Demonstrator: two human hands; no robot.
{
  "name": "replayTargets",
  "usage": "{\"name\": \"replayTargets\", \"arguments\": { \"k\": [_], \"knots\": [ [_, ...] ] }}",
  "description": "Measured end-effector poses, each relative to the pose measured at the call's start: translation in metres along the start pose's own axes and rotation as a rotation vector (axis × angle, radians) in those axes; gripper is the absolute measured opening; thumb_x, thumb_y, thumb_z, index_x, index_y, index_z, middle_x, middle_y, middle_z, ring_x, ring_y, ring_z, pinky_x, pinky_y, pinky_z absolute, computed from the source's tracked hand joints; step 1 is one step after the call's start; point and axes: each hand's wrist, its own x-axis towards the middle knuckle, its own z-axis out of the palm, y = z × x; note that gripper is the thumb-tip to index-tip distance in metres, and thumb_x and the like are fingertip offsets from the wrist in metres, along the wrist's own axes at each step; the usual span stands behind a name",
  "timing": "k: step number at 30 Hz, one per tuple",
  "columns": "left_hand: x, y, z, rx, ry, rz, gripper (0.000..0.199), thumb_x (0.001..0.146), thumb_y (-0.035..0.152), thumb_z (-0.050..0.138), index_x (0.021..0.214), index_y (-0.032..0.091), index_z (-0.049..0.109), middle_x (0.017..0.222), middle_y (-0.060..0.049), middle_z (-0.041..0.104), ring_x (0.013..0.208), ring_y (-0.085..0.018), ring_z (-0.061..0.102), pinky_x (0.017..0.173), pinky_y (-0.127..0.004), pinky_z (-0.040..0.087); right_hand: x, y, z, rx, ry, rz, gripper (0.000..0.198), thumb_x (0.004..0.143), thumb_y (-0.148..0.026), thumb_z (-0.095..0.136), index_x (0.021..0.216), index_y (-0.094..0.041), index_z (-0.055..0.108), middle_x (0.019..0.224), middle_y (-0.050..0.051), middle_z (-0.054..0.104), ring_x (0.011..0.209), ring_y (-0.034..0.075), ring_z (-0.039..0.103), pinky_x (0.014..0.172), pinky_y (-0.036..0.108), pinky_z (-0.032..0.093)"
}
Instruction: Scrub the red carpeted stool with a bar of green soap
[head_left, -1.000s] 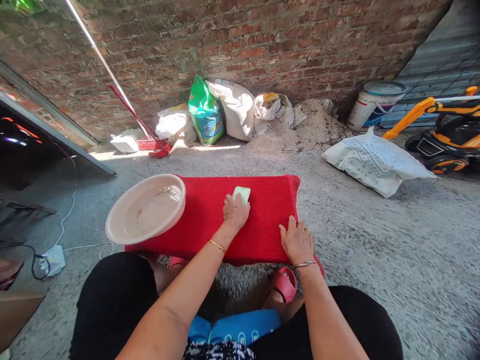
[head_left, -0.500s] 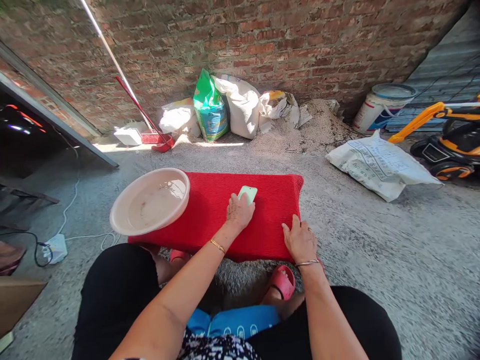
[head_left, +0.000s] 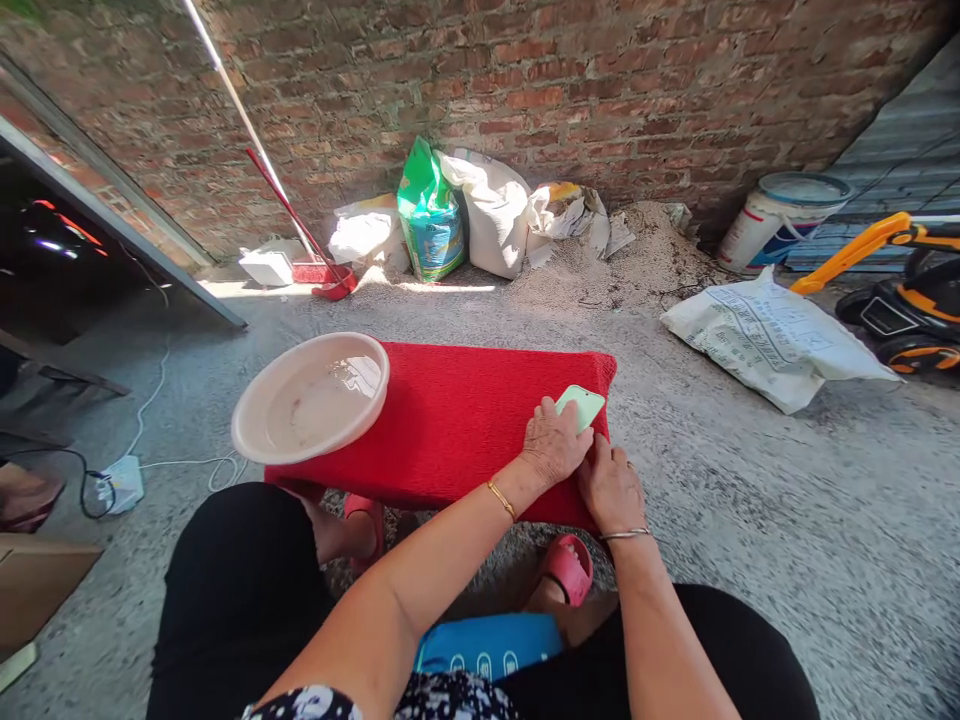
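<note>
My left hand [head_left: 556,440] is closed around a pale green flat-backed scrub brush [head_left: 581,404] with a small hole near its end. It lies against the red cloth [head_left: 465,410], close to the right end; its underside is hidden. The cloth covers a low bench or table in front of my knees. Just beside it, my right hand [head_left: 613,488] grips the cloth at the right edge, with fingers bent. On the left end stands a pale pink basin [head_left: 251,425] holding water.
Slippered feet are under the bench, near a blue printed bag [head_left: 487,645]. A white sack [head_left: 776,335] and a toy excavator [head_left: 922,310] lie to the right. Along the brick wall stand filled bags [head_left: 495,225], a bucket [head_left: 780,225] and a red dustpan [head_left: 336,283]. A cable crosses the floor at left.
My left hand has slid the scrub brush rightward along the cloth, up close to my right hand. My right hand has drawn its fingers in at the cloth's edge.
</note>
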Motion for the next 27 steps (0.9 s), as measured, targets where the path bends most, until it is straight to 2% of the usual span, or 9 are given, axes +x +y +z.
{"name": "replayTargets", "arguments": {
  "k": [5, 8, 10, 13, 16, 18, 21, 25, 27],
  "knots": [
    [-0.024, -0.078, -0.025, 0.137, 0.056, -0.195, 0.050, 0.091, 0.044, 0.049, 0.134, 0.018, 0.049, 0.118, -0.016, 0.050, 0.106, -0.029, 0.054, 0.089, -0.039, 0.046, -0.002, -0.003, 0.001, 0.041, 0.039, -0.013, 0.056, 0.096, -0.042, 0.038, 0.139, -0.007, 0.046, 0.113, 0.023, 0.060, 0.095, 0.032, 0.063, 0.080, 0.040, 0.047],
    [-0.037, -0.095, -0.021, 0.200, 0.075, -0.244, 0.052, 0.092, 0.042, 0.049, 0.137, 0.017, 0.047, 0.119, -0.017, 0.050, 0.108, -0.030, 0.053, 0.088, -0.040, 0.045, -0.001, -0.002, 0.003, 0.103, 0.032, -0.004, 0.057, 0.096, -0.042, 0.038, 0.140, -0.007, 0.046, 0.115, 0.024, 0.059, 0.096, 0.033, 0.062, 0.080, 0.042, 0.046],
    [-0.041, -0.082, -0.009, 0.218, 0.074, -0.199, 0.054, 0.091, 0.042, 0.050, 0.139, 0.017, 0.045, 0.120, -0.017, 0.050, 0.108, -0.030, 0.052, 0.089, -0.041, 0.045, 0.001, 0.004, 0.004, 0.188, 0.018, 0.026, 0.056, 0.095, -0.043, 0.038, 0.140, -0.010, 0.047, 0.117, 0.023, 0.059, 0.096, 0.033, 0.062, 0.081, 0.042, 0.046],
    [-0.040, -0.039, 0.015, 0.185, 0.054, -0.060, 0.055, 0.090, 0.045, 0.051, 0.139, 0.020, 0.044, 0.121, -0.015, 0.049, 0.107, -0.028, 0.052, 0.089, -0.040, 0.045, 0.009, 0.020, 0.006, 0.368, 0.012, 0.098, 0.054, 0.094, -0.046, 0.036, 0.134, -0.015, 0.054, 0.112, 0.020, 0.062, 0.096, 0.030, 0.062, 0.080, 0.041, 0.045],
    [-0.036, 0.000, 0.028, 0.098, 0.020, 0.063, 0.055, 0.090, 0.048, 0.050, 0.138, 0.021, 0.045, 0.120, -0.014, 0.049, 0.103, -0.026, 0.053, 0.087, -0.039, 0.046, 0.018, 0.041, 0.004, 0.509, 0.114, 0.182, 0.057, 0.090, -0.048, 0.032, 0.123, -0.012, 0.062, 0.102, 0.018, 0.066, 0.096, 0.029, 0.060, 0.082, 0.041, 0.044],
    [-0.036, 0.006, 0.024, 0.042, 0.003, 0.099, 0.055, 0.089, 0.050, 0.050, 0.136, 0.022, 0.045, 0.116, -0.013, 0.049, 0.101, -0.026, 0.054, 0.085, -0.039, 0.047, 0.022, 0.052, 0.001, 0.575, 0.216, 0.251, 0.061, 0.086, -0.052, 0.031, 0.115, -0.010, 0.065, 0.098, 0.018, 0.067, 0.094, 0.029, 0.059, 0.082, 0.040, 0.043],
    [-0.042, -0.021, 0.006, 0.021, 0.024, 0.076, 0.054, 0.089, 0.050, 0.051, 0.135, 0.022, 0.047, 0.113, -0.012, 0.049, 0.099, -0.026, 0.053, 0.086, -0.039, 0.047, 0.021, 0.057, -0.002, 0.654, 0.298, 0.289, 0.067, 0.081, -0.060, 0.033, 0.109, -0.010, 0.068, 0.094, 0.017, 0.067, 0.086, 0.027, 0.059, 0.078, 0.039, 0.043],
    [-0.059, -0.086, -0.016, 0.094, 0.083, -0.085, 0.050, 0.089, 0.043, 0.054, 0.133, 0.019, 0.050, 0.112, -0.013, 0.049, 0.101, -0.026, 0.053, 0.087, -0.039, 0.047, 0.019, 0.044, 0.005, 0.735, 0.266, 0.165, 0.067, 0.079, -0.064, 0.035, 0.103, -0.012, 0.069, 0.088, 0.015, 0.068, 0.077, 0.024, 0.057, 0.072, 0.035, 0.042],
    [-0.066, -0.103, -0.017, 0.132, 0.092, -0.123, 0.049, 0.089, 0.041, 0.054, 0.131, 0.017, 0.051, 0.110, -0.013, 0.049, 0.101, -0.027, 0.053, 0.086, -0.040, 0.047, 0.020, 0.035, 0.010, 0.759, 0.267, 0.108, 0.065, 0.080, -0.064, 0.036, 0.102, -0.013, 0.070, 0.088, 0.014, 0.068, 0.076, 0.022, 0.057, 0.072, 0.035, 0.041]
  ]
}}
